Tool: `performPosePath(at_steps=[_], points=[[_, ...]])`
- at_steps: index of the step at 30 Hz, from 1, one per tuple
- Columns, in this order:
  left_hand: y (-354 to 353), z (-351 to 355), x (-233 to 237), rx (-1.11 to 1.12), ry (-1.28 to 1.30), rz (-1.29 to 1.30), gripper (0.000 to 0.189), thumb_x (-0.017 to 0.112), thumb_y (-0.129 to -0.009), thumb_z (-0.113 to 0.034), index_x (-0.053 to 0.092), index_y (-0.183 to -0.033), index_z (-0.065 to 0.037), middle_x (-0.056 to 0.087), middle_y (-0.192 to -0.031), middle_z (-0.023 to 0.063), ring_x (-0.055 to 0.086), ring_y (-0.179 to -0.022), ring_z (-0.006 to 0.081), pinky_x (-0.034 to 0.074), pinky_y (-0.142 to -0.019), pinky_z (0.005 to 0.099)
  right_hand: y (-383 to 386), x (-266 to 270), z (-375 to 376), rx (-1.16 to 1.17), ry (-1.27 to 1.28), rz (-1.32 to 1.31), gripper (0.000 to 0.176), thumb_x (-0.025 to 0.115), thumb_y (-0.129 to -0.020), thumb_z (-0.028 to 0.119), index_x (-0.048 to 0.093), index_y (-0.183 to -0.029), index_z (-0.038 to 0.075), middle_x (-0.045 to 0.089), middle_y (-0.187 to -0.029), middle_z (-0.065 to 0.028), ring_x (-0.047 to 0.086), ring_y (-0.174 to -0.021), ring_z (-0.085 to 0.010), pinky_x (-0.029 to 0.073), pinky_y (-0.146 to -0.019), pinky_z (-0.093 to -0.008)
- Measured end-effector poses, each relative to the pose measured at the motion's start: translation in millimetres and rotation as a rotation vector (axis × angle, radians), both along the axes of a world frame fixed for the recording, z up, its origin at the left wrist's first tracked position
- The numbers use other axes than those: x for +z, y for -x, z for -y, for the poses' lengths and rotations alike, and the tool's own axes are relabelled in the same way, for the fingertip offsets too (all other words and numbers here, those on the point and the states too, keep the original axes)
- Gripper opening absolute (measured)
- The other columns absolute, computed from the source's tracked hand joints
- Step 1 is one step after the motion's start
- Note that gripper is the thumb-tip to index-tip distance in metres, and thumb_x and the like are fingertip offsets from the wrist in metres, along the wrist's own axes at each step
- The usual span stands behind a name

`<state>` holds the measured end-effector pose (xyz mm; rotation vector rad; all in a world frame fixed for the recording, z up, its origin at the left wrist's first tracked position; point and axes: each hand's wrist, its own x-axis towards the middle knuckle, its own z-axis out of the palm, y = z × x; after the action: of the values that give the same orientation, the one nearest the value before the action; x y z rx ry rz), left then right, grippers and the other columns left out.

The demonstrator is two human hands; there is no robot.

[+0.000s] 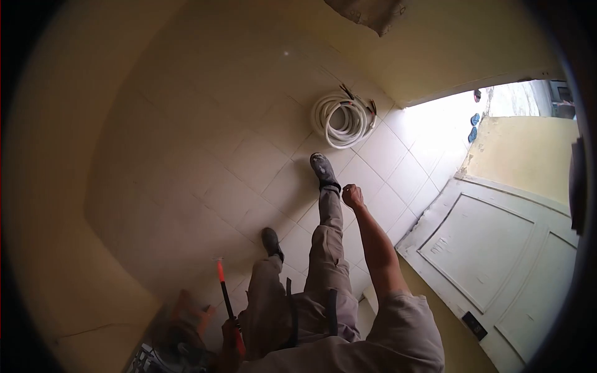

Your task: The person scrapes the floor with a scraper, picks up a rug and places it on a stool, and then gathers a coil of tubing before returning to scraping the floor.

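Observation:
My right hand point(352, 196) hangs beside my right shin with its fingers curled; I cannot make out whether anything is in it. Low in the view, my left hand point(234, 326) is wrapped round a long tool point(225, 289) with a black shaft and red ends. The tool points away from me over the floor, left of my left leg. Ahead of my right boot point(322, 168) lies a coil of white hose or cable point(341, 119), with dark ends showing at its top and right side.
A white panelled door point(482, 242) stands at the right, beside a bright doorway. Blue footwear point(474, 127) lies near that opening. An orange stand point(193, 309) and a fan-like object point(180, 348) are at the lower left. Walls flank the tiled floor point(249, 158).

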<state>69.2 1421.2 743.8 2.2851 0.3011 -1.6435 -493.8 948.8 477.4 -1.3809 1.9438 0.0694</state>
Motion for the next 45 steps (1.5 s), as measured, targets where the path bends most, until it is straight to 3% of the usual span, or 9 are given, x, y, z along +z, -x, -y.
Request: performPosePath(at_steps=[10, 16, 20, 22, 24, 25, 29, 36, 45], points=[[254.9, 119.0, 70.0, 0.208, -0.289, 0.183, 0.024, 0.066, -0.090, -0.011, 0.063, -0.111, 0.002, 0.065, -0.087, 0.0101, 0.065, -0.074, 0.0221, 0.058, -0.067, 0.0344, 55.6, -255.9, 283.9, 0.284, 0.250, 0.057, 0.023, 0.049, -0.093, 0.016, 0.068, -0.096, 0.003, 0.068, -0.097, -0.0288, 0.066, -0.100, -0.0475, 0.053, -0.085, -0.0572], [321.0, 197.9, 60.8, 0.294, -0.422, 0.165, 0.019, 0.066, -0.092, -0.010, 0.064, -0.107, 0.000, 0.062, -0.085, 0.0058, 0.062, -0.075, 0.0183, 0.057, -0.066, 0.0328, 84.2, -409.8, 318.1, 0.705, -0.232, -0.121, 0.034, 0.048, -0.096, 0.028, 0.071, -0.117, 0.013, 0.071, -0.120, -0.0171, 0.067, -0.112, -0.0416, 0.054, -0.096, -0.0535], [337.9, 210.9, 55.0, 0.372, -0.464, 0.123, 0.019, 0.061, -0.095, -0.009, 0.061, -0.110, 0.003, 0.060, -0.084, 0.0047, 0.063, -0.077, 0.0202, 0.059, -0.072, 0.0381, 113.0, -473.6, 297.0, 0.983, -0.090, -0.056, 0.036, 0.052, -0.098, 0.035, 0.073, -0.118, 0.014, 0.071, -0.122, -0.0186, 0.069, -0.111, -0.0387, 0.055, -0.097, -0.0510], [345.2, 215.1, 44.1, 0.398, -0.456, 0.107, 0.020, 0.061, -0.096, -0.010, 0.062, -0.112, 0.003, 0.062, -0.085, 0.0055, 0.063, -0.077, 0.0205, 0.060, -0.072, 0.0380, 102.6, -436.5, 322.4, 0.885, -0.335, -0.076, 0.045, 0.051, -0.100, 0.038, 0.063, -0.136, 0.014, 0.060, -0.142, -0.0188, 0.057, -0.131, -0.0359, 0.044, -0.112, -0.0492], [345.4, 229.1, 33.4, 0.430, -0.514, 0.112, 0.023, 0.062, -0.096, -0.009, 0.061, -0.115, 0.004, 0.063, -0.086, 0.0068, 0.064, -0.077, 0.0212, 0.060, -0.072, 0.0380, 95.0, -425.0, 328.7, 0.766, -0.218, -0.020, 0.054, 0.050, -0.101, 0.042, 0.055, -0.146, 0.013, 0.050, -0.154, -0.0177, 0.046, -0.143, -0.0338, 0.036, -0.119, -0.0477], [347.6, 224.7, 33.7, 0.412, -0.498, 0.102, 0.025, 0.065, -0.095, -0.013, 0.065, -0.116, 0.001, 0.066, -0.087, 0.0083, 0.066, -0.081, 0.0247, 0.059, -0.074, 0.0401, 80.6, -391.6, 333.7, 0.529, -0.391, 0.038, 0.068, 0.049, -0.101, 0.050, 0.040, -0.157, 0.012, 0.036, -0.164, -0.0147, 0.029, -0.154, -0.0295, 0.025, -0.125, -0.0456], [346.9, 205.0, 27.9, 0.477, -0.547, 0.106, 0.048, 0.067, -0.084, 0.001, 0.049, -0.128, 0.007, 0.067, -0.084, 0.0197, 0.074, -0.072, 0.0353, 0.065, -0.067, 0.0471, 69.1, -334.8, 350.8, 0.181, -0.758, -0.181, 0.071, 0.046, -0.102, 0.056, 0.044, -0.154, 0.007, 0.054, -0.149, -0.0194, 0.055, -0.133, -0.0339, 0.039, -0.116, -0.0453], [365.7, 197.4, 57.8, 0.472, -0.376, 0.130, 0.044, 0.065, -0.088, 0.002, 0.049, -0.128, 0.006, 0.068, -0.084, 0.0183, 0.075, -0.075, 0.0348, 0.065, -0.069, 0.0459, 58.1, -233.6, 401.4, 0.077, -0.507, -0.117, 0.071, 0.046, -0.102, 0.056, 0.045, -0.153, 0.007, 0.054, -0.149, -0.0193, 0.055, -0.133, -0.0338, 0.040, -0.115, -0.0453], [433.5, 121.3, 106.1, 0.820, -0.122, 0.189, 0.036, 0.067, -0.087, -0.003, 0.056, -0.121, 0.001, 0.071, -0.088, 0.0178, 0.076, -0.077, 0.0354, 0.063, -0.071, 0.0472, 3.1, -38.0, 398.0, 0.185, -0.313, 0.047, 0.071, 0.046, -0.102, 0.056, 0.045, -0.153, 0.007, 0.054, -0.148, -0.0192, 0.056, -0.132, -0.0337, 0.040, -0.114, -0.0453]])
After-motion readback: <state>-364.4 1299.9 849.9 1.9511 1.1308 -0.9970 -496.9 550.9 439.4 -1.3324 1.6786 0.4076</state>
